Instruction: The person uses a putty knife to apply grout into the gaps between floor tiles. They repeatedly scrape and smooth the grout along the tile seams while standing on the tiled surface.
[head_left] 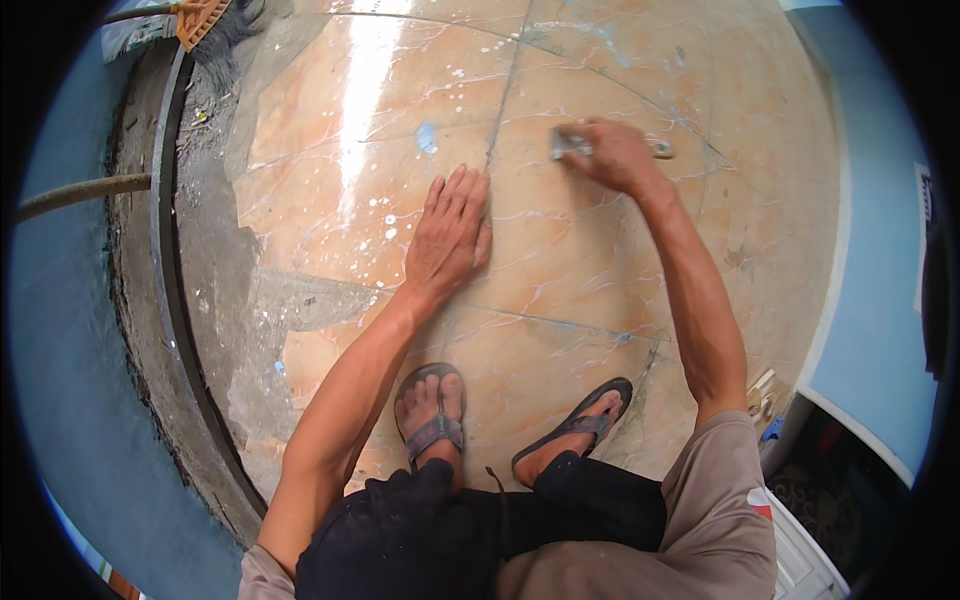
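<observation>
My left hand (pixel 449 230) lies flat on the orange-beige tiled floor (pixel 560 240), its fingers stretched out beside a grout line. My right hand (pixel 617 158) is closed around a putty knife (pixel 570 144), farther off and to the right. The blade, slightly blurred, shows left of my fingers, and the handle's end sticks out on the right; my fingers cover the middle. White paint spots dot the tiles near my left hand. Beyond it is a light blue paint patch (pixel 427 138).
A raised dark edge (pixel 168 270) runs along the left, by rough bare concrete (pixel 215 290) and a blue wall (pixel 60 350). An orange broom (pixel 200 22) stands far left. A wooden stick (pixel 85 195) crosses the left edge. My sandalled feet (pixel 432 410) stand nearby. Another blue wall (pixel 870 330) rises right.
</observation>
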